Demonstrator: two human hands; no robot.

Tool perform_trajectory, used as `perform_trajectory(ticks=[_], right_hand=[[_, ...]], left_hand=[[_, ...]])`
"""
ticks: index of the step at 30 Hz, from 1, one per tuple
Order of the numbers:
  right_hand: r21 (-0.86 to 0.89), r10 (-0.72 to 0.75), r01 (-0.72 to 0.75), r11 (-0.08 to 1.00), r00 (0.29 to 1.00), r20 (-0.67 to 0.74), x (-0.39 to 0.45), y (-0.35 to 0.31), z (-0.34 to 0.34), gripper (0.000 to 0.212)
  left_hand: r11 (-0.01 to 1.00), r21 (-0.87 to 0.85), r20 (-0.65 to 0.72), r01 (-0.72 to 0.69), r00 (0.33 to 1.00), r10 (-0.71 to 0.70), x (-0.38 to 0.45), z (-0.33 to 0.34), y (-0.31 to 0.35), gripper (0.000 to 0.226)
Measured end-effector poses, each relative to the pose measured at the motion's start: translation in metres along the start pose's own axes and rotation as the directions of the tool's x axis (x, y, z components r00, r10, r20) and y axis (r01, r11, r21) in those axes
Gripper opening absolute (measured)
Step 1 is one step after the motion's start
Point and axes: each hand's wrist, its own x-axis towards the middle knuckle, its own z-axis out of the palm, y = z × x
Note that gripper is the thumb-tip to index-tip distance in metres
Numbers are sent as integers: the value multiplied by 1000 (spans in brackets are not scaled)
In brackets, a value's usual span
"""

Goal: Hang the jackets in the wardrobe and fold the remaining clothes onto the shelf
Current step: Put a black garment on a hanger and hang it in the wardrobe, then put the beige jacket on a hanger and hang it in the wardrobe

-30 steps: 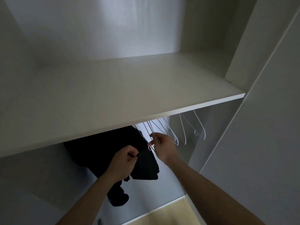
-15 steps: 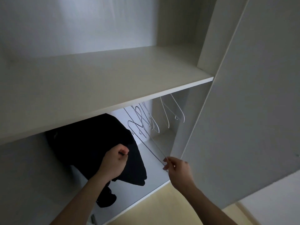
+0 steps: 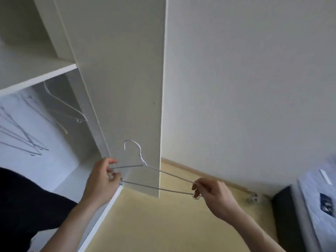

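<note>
A thin white wire hanger [image 3: 145, 166] is out of the wardrobe, level in front of the open door [image 3: 127, 88], hook pointing up. My left hand [image 3: 103, 180] pinches its left end and my right hand [image 3: 211, 193] pinches its right end. A black jacket [image 3: 21, 202] hangs inside the wardrobe at the lower left, partly cut off by the frame. Several more wire hangers [image 3: 69, 110] hang under the white shelf [image 3: 36, 70].
The wardrobe door edge stands just behind the hanger. A white wall [image 3: 245, 88] fills the right, with a yellowish floor [image 3: 163, 224] below. A dark bed frame [image 3: 285, 215] with light blue bedding [image 3: 320, 197] lies at the far right.
My right hand pulled one hanger off the rail and out of the wardrobe. My left hand let go of the black jacket and took the hanger's left end. The view swung right.
</note>
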Motion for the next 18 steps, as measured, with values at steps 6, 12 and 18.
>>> perform_trajectory(ticks=[6,12,18], right_hand=[[47,178,-173,984,968,-176,-110,99,-87,25],[171,414,-377,910,830,-375,-218,187,-150,24],[269,564,-502,822,646,-515,-317,264,-196,22]], left_hand=[[946,116,277,-302,925,261,-42,128,90,39],[877,142,453,-459,818,354,-63,237,182,2],[901,-80,664,-426,652,367,-96,356,278,19]])
